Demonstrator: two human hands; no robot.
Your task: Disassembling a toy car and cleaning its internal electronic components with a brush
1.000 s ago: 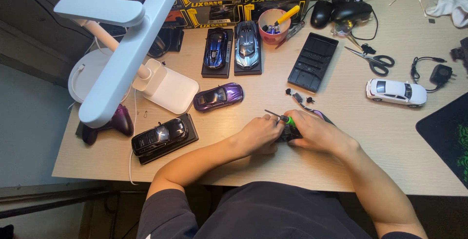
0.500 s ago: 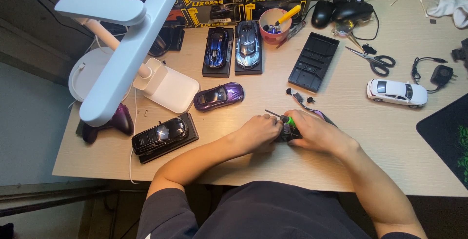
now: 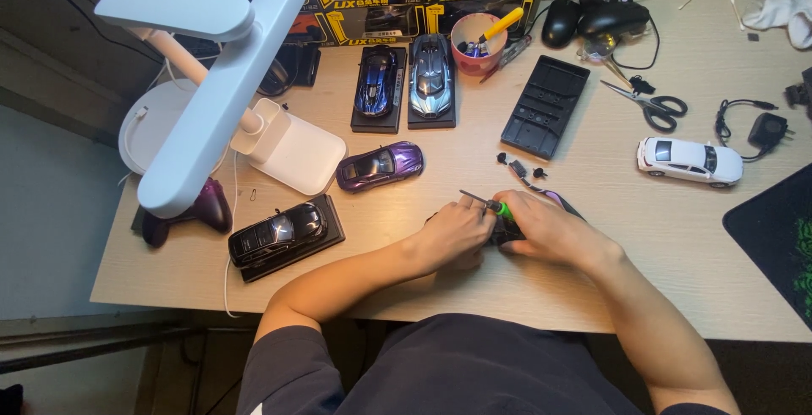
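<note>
Head view: we find our left hand [image 3: 457, 233] and right hand [image 3: 541, 229] clamped on a dark model car [image 3: 507, 230] mid-desk, green-handled screwdriver [image 3: 489, 205] engaged; small loose parts [image 3: 518, 165] lie unfitted, so work looks incomplete.

Small screwdriver [image 3: 489, 205] with green grip and thin dark shaft, lying nearly level, tip pointing up-left past the left hand [image 3: 457, 233], grip pinched where both hands meet. Dark model car [image 3: 554, 202], mostly hidden beneath the right hand [image 3: 545, 229], resting on the surface, purple edge showing just beyond the knuckles.
</note>
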